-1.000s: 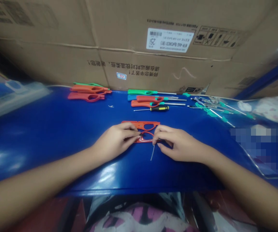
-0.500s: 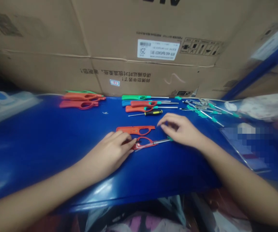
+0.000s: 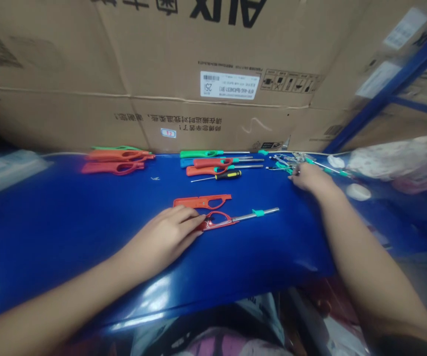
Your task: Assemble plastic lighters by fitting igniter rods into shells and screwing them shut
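My left hand (image 3: 176, 225) is closed on the handle of an opened red long-nose lighter (image 3: 218, 222), which lies on the blue table. A thin white wire shows inside its shell, and its metal tube (image 3: 268, 211) points right with a green collar (image 3: 258, 213) around it. Just behind lies an orange-red handle shell half (image 3: 202, 201). My right hand (image 3: 311, 177) is at the pile of metal tubes and green pieces (image 3: 285, 164) at the back right. Its fingertips are pinched together at the pile's near edge; what is between them is hidden.
Several lighters with tubes (image 3: 206, 162) lie at the back middle, a black-and-yellow screwdriver (image 3: 228, 175) in front. Loose handle shells (image 3: 115, 166) are stacked at back left. A large cardboard box (image 3: 154, 64) stands behind the table. A white round object (image 3: 358, 192) lies right.
My right hand has moved from the lighter's tube back and right to the pile. The tube with its green collar is now uncovered. My left hand keeps its grip; the view has shifted slightly.
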`<state>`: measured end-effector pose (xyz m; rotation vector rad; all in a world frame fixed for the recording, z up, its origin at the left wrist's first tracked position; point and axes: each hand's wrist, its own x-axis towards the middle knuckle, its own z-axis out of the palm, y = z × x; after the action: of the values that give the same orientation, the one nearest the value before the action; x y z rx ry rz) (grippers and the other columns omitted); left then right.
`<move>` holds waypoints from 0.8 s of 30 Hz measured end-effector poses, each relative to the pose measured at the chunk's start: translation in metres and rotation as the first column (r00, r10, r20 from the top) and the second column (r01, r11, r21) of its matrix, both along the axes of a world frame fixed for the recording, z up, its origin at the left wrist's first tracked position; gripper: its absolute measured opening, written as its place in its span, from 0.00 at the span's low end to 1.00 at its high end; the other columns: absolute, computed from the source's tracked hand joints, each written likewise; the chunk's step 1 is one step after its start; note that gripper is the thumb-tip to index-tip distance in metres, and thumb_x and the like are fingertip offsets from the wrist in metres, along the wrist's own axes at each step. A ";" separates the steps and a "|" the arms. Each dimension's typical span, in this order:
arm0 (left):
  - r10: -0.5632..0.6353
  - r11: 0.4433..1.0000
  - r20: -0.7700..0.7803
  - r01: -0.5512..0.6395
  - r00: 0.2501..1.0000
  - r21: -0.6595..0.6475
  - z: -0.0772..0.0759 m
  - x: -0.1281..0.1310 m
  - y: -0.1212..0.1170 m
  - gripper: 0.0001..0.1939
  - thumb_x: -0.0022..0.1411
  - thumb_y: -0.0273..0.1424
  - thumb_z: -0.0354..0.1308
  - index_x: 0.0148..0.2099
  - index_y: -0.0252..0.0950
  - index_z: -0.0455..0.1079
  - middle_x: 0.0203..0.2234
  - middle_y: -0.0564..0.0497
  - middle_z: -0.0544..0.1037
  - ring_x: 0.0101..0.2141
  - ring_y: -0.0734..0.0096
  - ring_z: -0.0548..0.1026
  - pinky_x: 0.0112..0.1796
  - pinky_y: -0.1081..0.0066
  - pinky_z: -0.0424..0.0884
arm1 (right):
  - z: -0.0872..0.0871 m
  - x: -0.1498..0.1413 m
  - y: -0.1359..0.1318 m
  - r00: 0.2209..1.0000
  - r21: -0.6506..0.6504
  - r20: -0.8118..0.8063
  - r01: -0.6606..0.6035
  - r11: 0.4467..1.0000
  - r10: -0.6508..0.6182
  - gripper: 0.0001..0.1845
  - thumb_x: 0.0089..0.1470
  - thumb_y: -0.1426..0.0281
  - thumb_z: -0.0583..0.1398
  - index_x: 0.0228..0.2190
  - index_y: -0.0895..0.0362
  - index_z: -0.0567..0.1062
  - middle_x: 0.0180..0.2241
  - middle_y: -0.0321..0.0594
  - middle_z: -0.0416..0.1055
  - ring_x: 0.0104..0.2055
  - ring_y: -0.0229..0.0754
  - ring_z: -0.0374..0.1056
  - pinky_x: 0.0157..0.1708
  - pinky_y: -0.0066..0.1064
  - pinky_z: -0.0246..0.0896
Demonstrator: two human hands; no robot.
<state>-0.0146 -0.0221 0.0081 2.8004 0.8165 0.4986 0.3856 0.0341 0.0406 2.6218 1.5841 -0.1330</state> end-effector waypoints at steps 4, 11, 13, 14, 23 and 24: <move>-0.012 1.000 0.024 0.012 1.000 -0.016 0.001 0.000 0.001 0.14 0.73 0.32 0.50 0.55 0.38 0.73 0.46 0.45 0.77 0.45 0.62 0.76 0.46 0.61 0.74 | -0.003 -0.010 -0.004 0.958 0.045 -0.142 -0.244 0.969 0.248 0.09 0.56 0.67 0.63 0.39 0.57 0.75 0.38 0.44 0.78 0.38 0.45 0.74 0.38 0.32 0.67; -0.010 1.000 0.016 0.010 1.000 0.006 0.002 -0.002 0.000 0.14 0.73 0.33 0.50 0.54 0.38 0.73 0.46 0.46 0.79 0.45 0.60 0.77 0.45 0.59 0.75 | 0.002 -0.026 -0.020 0.646 0.190 -0.518 -0.553 0.812 0.561 0.24 0.52 0.64 0.64 0.50 0.56 0.70 0.46 0.45 0.76 0.33 0.39 0.73 0.31 0.30 0.69; -0.007 1.000 0.019 0.007 1.000 0.019 0.001 -0.002 0.001 0.14 0.73 0.33 0.51 0.54 0.38 0.74 0.46 0.46 0.79 0.45 0.60 0.78 0.45 0.59 0.75 | 0.004 -0.028 -0.021 0.677 0.157 -0.495 -0.547 0.823 0.544 0.18 0.53 0.67 0.62 0.46 0.56 0.71 0.40 0.43 0.77 0.30 0.39 0.72 0.30 0.30 0.67; -0.005 1.000 0.022 0.005 1.000 0.023 0.000 -0.002 0.002 0.14 0.73 0.33 0.51 0.53 0.38 0.74 0.46 0.46 0.80 0.45 0.59 0.78 0.45 0.59 0.76 | 0.005 -0.030 -0.021 0.705 0.147 -0.450 -0.547 0.824 0.548 0.14 0.54 0.68 0.62 0.43 0.57 0.72 0.37 0.42 0.77 0.29 0.39 0.71 0.30 0.30 0.66; -0.025 0.999 0.097 0.027 0.995 -0.017 -0.001 0.001 0.006 0.13 0.72 0.32 0.53 0.53 0.38 0.75 0.46 0.46 0.79 0.45 0.61 0.78 0.46 0.61 0.75 | -0.005 -0.065 -0.025 0.611 0.269 -0.332 -0.669 0.693 0.719 0.12 0.56 0.64 0.64 0.38 0.58 0.74 0.31 0.40 0.74 0.30 0.39 0.67 0.31 0.30 0.60; -0.022 0.999 0.095 0.024 0.995 -0.022 -0.001 0.002 0.007 0.13 0.72 0.32 0.53 0.53 0.38 0.75 0.46 0.46 0.79 0.46 0.61 0.77 0.46 0.60 0.75 | -0.006 -0.067 -0.026 0.591 0.285 -0.346 -0.673 0.682 0.728 0.14 0.55 0.63 0.65 0.39 0.59 0.74 0.32 0.41 0.74 0.30 0.39 0.67 0.32 0.30 0.61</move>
<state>-0.0130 -0.0154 0.0069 2.7378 0.7644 0.6091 0.3190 0.0082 0.0351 1.8685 2.7427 -0.6166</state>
